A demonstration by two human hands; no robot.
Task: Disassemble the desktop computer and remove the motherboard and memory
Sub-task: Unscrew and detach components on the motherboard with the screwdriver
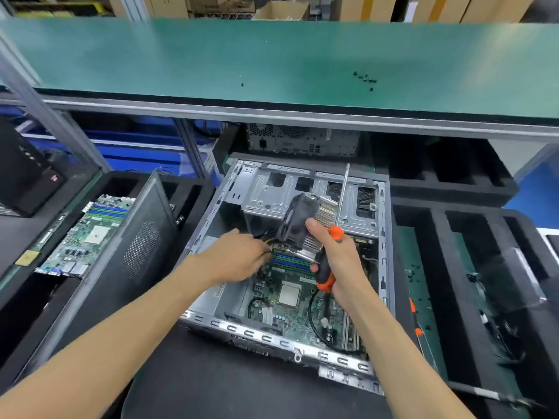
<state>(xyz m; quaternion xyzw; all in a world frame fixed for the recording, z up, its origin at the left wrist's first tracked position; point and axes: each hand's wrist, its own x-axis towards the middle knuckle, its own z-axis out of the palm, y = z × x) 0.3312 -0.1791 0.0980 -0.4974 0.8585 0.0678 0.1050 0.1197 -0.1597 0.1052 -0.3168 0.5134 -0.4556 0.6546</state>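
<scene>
Right hand holds heatsink, screwdriver

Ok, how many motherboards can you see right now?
2. One motherboard is inside the open case, below the hands; a second motherboard lies loose in the tray on the left. The closed computer behind may hide another.

No text is legible (the motherboard labels are blurred).

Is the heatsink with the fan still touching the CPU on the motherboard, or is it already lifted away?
Apart. The head view shows the right hand holding the heatsink up above the memory slots, while the CPU lies bare on the motherboard, nearer the camera.
</scene>
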